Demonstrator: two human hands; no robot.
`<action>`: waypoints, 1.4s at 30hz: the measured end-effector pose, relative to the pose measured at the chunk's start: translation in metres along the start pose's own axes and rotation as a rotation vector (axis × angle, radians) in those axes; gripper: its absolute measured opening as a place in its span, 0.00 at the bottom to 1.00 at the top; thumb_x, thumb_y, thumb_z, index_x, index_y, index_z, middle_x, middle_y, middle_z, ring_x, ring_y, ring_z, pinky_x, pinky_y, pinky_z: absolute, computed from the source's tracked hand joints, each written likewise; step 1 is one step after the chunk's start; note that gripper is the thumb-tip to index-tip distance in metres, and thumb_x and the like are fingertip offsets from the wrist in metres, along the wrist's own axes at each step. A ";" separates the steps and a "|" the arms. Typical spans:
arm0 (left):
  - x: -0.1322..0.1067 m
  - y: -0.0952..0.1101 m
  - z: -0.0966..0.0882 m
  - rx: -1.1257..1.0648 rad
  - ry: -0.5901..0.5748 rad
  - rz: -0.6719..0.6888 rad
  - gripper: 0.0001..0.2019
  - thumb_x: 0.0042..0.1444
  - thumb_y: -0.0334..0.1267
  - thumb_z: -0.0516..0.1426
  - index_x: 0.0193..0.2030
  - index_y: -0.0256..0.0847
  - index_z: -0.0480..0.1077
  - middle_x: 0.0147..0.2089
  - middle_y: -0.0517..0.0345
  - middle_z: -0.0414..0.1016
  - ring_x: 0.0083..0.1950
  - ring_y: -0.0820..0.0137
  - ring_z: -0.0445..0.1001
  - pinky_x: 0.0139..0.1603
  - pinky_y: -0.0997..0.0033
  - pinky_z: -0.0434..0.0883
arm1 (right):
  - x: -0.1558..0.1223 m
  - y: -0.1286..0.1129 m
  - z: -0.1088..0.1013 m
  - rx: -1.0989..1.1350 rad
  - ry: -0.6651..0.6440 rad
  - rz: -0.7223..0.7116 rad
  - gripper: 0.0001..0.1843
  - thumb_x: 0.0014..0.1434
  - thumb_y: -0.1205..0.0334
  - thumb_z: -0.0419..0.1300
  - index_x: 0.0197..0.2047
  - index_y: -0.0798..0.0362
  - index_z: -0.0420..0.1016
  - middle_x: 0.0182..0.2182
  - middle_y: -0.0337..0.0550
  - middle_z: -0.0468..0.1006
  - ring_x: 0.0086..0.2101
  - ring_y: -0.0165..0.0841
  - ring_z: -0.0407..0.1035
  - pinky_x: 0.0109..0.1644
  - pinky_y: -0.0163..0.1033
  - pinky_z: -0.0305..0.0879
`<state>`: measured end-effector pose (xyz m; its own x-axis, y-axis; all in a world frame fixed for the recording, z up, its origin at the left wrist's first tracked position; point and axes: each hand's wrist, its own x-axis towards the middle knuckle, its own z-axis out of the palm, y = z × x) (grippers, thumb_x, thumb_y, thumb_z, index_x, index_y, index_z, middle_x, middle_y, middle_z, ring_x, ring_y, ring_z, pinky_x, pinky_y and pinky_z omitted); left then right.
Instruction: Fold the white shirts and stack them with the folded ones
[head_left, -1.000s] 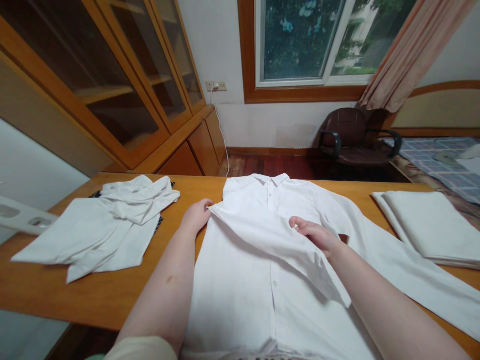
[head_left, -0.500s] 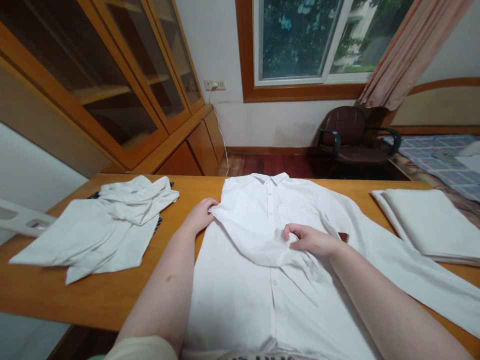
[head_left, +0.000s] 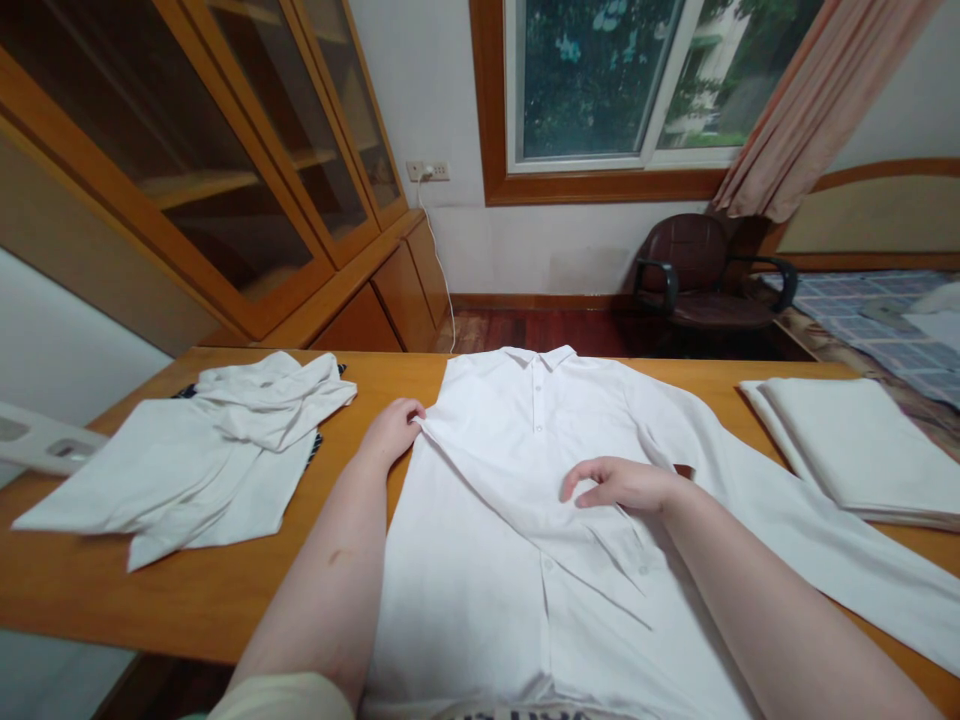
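A white button-up shirt lies front-up on the wooden table, collar away from me. Its left sleeve is folded across the chest. My left hand pinches the fold at the shirt's left shoulder edge. Over the folded sleeve at the shirt's middle, my right hand rests with fingers loosely curled and apart, holding nothing. The other sleeve stretches out to the right along the table.
A crumpled pile of white garments lies at the table's left. Folded white cloth is stacked at the right. Beyond the table stand a wooden glass-door cabinet, a dark armchair and a window.
My right hand laid the sleeve flat across the shirt's chest and let go of it; the fabric now lies smoother. My left hand stayed on the shoulder fold.
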<state>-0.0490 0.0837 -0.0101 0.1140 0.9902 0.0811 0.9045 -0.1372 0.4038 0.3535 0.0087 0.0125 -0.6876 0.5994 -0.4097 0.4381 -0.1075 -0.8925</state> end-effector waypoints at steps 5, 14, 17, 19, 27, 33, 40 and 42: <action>0.000 0.000 -0.002 0.004 -0.035 -0.041 0.08 0.49 0.33 0.51 0.34 0.44 0.70 0.39 0.56 0.73 0.41 0.64 0.71 0.42 0.68 0.66 | -0.010 -0.001 -0.011 0.121 -0.217 -0.090 0.19 0.42 0.58 0.70 0.39 0.54 0.78 0.36 0.41 0.76 0.32 0.29 0.69 0.35 0.32 0.63; -0.001 0.001 -0.005 -0.012 -0.062 -0.096 0.09 0.49 0.36 0.52 0.34 0.44 0.73 0.40 0.55 0.74 0.44 0.63 0.71 0.46 0.67 0.66 | -0.013 -0.001 -0.008 0.222 -0.506 0.212 0.17 0.47 0.57 0.66 0.41 0.54 0.76 0.16 0.34 0.72 0.17 0.28 0.69 0.17 0.27 0.60; -0.003 0.000 -0.007 -0.094 -0.103 -0.050 0.12 0.53 0.42 0.50 0.34 0.44 0.73 0.42 0.56 0.74 0.45 0.64 0.71 0.48 0.68 0.65 | -0.008 0.004 -0.005 0.194 -0.394 0.280 0.19 0.50 0.55 0.63 0.44 0.53 0.77 0.19 0.37 0.74 0.21 0.30 0.72 0.22 0.31 0.68; -0.004 0.000 -0.006 -0.116 -0.097 -0.042 0.16 0.56 0.46 0.46 0.34 0.44 0.73 0.42 0.55 0.74 0.46 0.63 0.71 0.49 0.67 0.65 | -0.004 0.006 -0.005 0.255 -0.227 0.210 0.20 0.49 0.54 0.64 0.44 0.54 0.77 0.22 0.37 0.73 0.22 0.28 0.70 0.27 0.33 0.70; 0.017 0.010 0.006 -0.080 -0.059 -0.246 0.22 0.59 0.53 0.45 0.45 0.41 0.72 0.48 0.47 0.75 0.50 0.59 0.72 0.47 0.65 0.66 | 0.018 0.017 -0.003 0.210 0.596 -0.165 0.15 0.52 0.50 0.61 0.35 0.54 0.74 0.28 0.40 0.73 0.28 0.29 0.65 0.35 0.36 0.62; 0.066 0.035 0.015 -0.132 -0.100 -0.344 0.18 0.56 0.49 0.52 0.42 0.37 0.72 0.43 0.46 0.78 0.41 0.60 0.76 0.39 0.68 0.69 | 0.020 0.024 -0.002 0.107 0.560 -0.158 0.15 0.54 0.50 0.58 0.35 0.54 0.73 0.25 0.39 0.70 0.27 0.30 0.62 0.33 0.36 0.58; 0.088 0.064 0.025 -0.033 0.034 -0.219 0.24 0.51 0.29 0.53 0.57 0.40 0.66 0.54 0.45 0.72 0.53 0.56 0.70 0.50 0.61 0.65 | 0.020 0.021 0.000 0.114 0.570 -0.152 0.14 0.54 0.51 0.58 0.34 0.53 0.73 0.23 0.37 0.68 0.26 0.30 0.61 0.31 0.36 0.56; 0.081 0.069 0.031 0.083 0.126 -0.125 0.25 0.55 0.28 0.49 0.61 0.42 0.62 0.58 0.43 0.68 0.58 0.54 0.66 0.56 0.56 0.60 | 0.020 0.020 0.000 0.124 0.562 -0.154 0.13 0.55 0.52 0.57 0.35 0.54 0.73 0.23 0.37 0.68 0.26 0.29 0.60 0.31 0.36 0.55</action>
<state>0.0356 0.1555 -0.0036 -0.0486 0.9874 0.1505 0.9399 -0.0057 0.3413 0.3485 0.0185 -0.0141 -0.3112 0.9399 -0.1409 0.2635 -0.0571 -0.9630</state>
